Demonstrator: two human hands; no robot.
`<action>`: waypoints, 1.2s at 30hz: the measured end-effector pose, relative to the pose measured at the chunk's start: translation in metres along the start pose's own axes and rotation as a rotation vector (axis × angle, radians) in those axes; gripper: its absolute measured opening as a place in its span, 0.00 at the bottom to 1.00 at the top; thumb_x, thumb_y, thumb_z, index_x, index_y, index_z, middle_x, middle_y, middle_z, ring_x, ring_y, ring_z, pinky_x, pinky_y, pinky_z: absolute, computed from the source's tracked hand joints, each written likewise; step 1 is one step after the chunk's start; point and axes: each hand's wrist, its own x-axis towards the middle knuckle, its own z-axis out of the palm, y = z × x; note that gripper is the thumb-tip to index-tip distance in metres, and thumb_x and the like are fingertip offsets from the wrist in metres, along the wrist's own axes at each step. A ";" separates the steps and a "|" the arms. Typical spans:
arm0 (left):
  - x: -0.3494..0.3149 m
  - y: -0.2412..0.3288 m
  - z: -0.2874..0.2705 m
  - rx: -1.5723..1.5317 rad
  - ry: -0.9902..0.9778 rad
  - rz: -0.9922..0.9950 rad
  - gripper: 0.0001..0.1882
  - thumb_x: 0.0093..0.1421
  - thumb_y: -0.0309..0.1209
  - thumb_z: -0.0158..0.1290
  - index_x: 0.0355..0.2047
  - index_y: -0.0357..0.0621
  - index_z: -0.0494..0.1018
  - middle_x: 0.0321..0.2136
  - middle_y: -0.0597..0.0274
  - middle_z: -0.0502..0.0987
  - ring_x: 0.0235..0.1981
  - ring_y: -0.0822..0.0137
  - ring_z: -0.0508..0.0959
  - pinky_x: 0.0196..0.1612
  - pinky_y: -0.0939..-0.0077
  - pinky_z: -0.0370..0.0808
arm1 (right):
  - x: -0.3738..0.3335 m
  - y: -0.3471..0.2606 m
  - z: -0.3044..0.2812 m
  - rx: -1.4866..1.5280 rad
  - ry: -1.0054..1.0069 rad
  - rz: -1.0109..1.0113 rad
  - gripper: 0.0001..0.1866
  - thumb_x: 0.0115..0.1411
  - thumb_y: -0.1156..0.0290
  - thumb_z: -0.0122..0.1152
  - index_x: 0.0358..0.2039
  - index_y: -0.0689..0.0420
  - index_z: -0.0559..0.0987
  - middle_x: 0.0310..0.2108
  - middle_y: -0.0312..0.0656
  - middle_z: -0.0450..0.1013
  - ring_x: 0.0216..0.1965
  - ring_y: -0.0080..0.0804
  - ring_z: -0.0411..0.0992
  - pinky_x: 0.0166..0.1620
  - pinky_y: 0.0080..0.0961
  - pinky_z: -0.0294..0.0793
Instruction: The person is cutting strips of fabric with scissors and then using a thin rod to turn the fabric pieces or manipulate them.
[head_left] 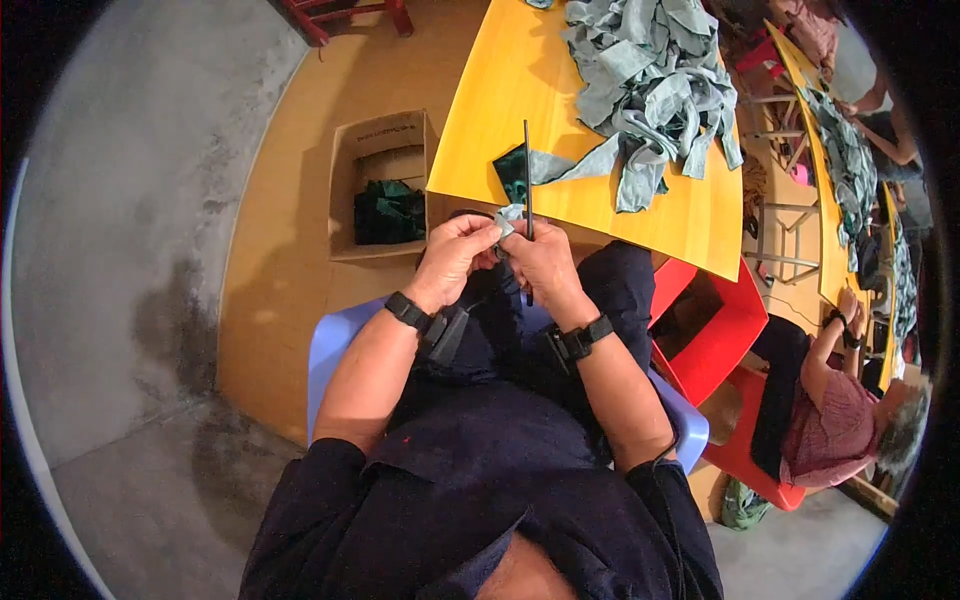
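Note:
Both my hands meet over my lap, just off the table's near edge. My left hand (455, 258) pinches a small pale grey-green fabric piece (508, 217) between thumb and fingers. Close against it, my right hand (545, 262) is closed around a thin dark rod (528, 165), which stands nearly straight up and down in the picture, and its thumb touches the same fabric. How the fabric sits on the rod is hidden by the fingers. Beyond the hands, a dark green fabric piece (511, 174) and a pale strip (578, 162) lie at the table's edge.
A heap of pale green fabric strips (650, 85) covers the far part of the yellow table (500, 70). At left, a cardboard box (343, 190) holds dark green fabric. A red stool (715, 335) stands by my right knee. Another person (835, 420) sits at right near other fabric-laden tables.

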 end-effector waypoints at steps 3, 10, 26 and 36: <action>-0.002 -0.003 -0.002 0.039 0.022 -0.020 0.07 0.62 0.30 0.58 0.37 0.40 0.76 0.27 0.67 0.77 0.26 0.75 0.75 0.31 0.81 0.73 | 0.005 0.007 0.002 -0.005 0.019 -0.039 0.07 0.59 0.71 0.60 0.32 0.62 0.79 0.18 0.30 0.68 0.17 0.15 0.62 0.20 0.17 0.59; -0.001 -0.013 -0.001 0.191 0.110 0.103 0.08 0.65 0.29 0.52 0.37 0.38 0.77 0.27 0.67 0.77 0.25 0.77 0.74 0.29 0.82 0.72 | 0.015 0.022 0.006 -0.137 0.092 -0.173 0.07 0.57 0.73 0.61 0.26 0.63 0.78 0.22 0.32 0.72 0.26 0.18 0.66 0.28 0.22 0.66; -0.002 -0.008 0.002 0.109 0.066 0.110 0.06 0.64 0.29 0.51 0.33 0.40 0.75 0.25 0.68 0.75 0.24 0.77 0.73 0.29 0.82 0.70 | 0.001 0.018 0.010 -0.192 0.211 -0.405 0.06 0.55 0.74 0.60 0.25 0.64 0.78 0.21 0.29 0.72 0.24 0.15 0.66 0.27 0.18 0.67; -0.005 -0.011 -0.001 0.282 0.084 0.257 0.06 0.65 0.28 0.51 0.36 0.39 0.75 0.25 0.71 0.74 0.25 0.80 0.72 0.28 0.83 0.71 | -0.005 0.005 0.010 0.038 0.081 -0.058 0.07 0.57 0.73 0.60 0.25 0.62 0.79 0.21 0.29 0.71 0.21 0.14 0.64 0.23 0.17 0.63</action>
